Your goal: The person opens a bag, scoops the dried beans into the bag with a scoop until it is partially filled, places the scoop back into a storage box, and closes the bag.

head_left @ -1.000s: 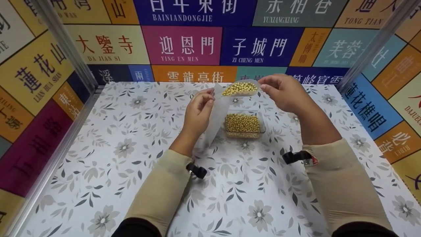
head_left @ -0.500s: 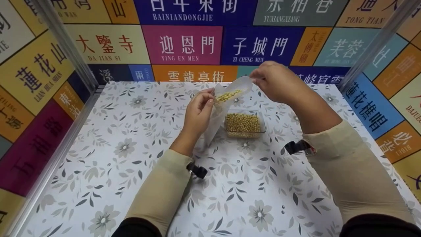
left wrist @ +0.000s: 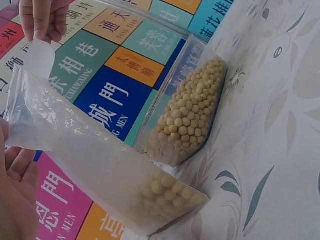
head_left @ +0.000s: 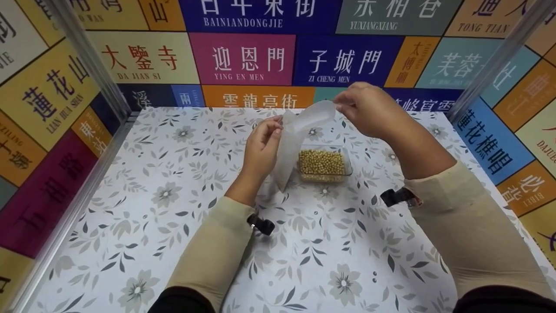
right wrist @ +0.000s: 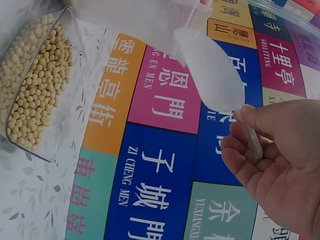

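Observation:
My left hand (head_left: 262, 148) grips the upper edge of a frosted zip-lock bag (head_left: 289, 152), held upright with its mouth at the top. In the left wrist view, soybeans (left wrist: 167, 192) lie at the bottom of that bag. My right hand (head_left: 369, 111) pinches the short handle of a translucent white scoop (right wrist: 212, 70), raised and tilted down to the left with its tip at the bag's mouth. No beans show in the scoop. Beside the bag stands a clear rectangular container (head_left: 349, 167) holding many soybeans (head_left: 321, 162).
A white tablecloth (head_left: 173, 243) with grey flowers and leaves covers the table. Behind it and at both sides rise panels (head_left: 243, 58) printed with coloured signs. Metal posts (head_left: 93, 56) stand at the back corners.
My right hand has risen and moved left, tipping the scoop towards the bag. The soybeans in the scoop have slid out into the bag. My left hand has stayed nearly still.

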The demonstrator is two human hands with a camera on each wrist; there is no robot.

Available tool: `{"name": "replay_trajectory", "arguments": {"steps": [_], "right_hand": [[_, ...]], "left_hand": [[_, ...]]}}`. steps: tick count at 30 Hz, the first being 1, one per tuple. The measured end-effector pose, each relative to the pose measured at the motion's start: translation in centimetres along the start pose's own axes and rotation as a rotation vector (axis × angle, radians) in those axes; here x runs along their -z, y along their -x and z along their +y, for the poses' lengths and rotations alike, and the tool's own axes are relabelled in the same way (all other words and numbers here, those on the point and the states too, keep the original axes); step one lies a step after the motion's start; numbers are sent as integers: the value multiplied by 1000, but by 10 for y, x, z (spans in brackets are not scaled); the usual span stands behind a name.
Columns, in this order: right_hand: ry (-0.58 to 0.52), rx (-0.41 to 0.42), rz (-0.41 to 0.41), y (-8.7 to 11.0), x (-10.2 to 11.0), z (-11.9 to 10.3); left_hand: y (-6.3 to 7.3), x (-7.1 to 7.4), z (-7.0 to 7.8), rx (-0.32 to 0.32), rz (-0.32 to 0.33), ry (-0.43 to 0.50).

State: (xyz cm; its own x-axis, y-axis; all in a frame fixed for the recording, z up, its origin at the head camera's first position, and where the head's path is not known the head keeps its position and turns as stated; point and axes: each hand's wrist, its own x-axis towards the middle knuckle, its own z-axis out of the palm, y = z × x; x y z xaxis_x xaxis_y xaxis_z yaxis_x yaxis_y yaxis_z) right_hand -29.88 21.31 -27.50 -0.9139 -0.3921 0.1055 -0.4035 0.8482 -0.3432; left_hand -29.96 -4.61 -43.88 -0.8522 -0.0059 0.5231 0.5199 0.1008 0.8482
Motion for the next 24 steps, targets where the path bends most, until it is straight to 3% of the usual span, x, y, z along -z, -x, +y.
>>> {"name": "replay_trajectory", "arguments": {"steps": [10,17,24], "right_hand": [[-180,-156,66,24,-11,44],[-179,-258,16,38,-28,81],[-167,-290,-3,43,-41,98]], "left_hand": [[0,1,-2,9,8,18],[0,1,-2,14,8,13],[0,0,-1,13,17,20]]}}
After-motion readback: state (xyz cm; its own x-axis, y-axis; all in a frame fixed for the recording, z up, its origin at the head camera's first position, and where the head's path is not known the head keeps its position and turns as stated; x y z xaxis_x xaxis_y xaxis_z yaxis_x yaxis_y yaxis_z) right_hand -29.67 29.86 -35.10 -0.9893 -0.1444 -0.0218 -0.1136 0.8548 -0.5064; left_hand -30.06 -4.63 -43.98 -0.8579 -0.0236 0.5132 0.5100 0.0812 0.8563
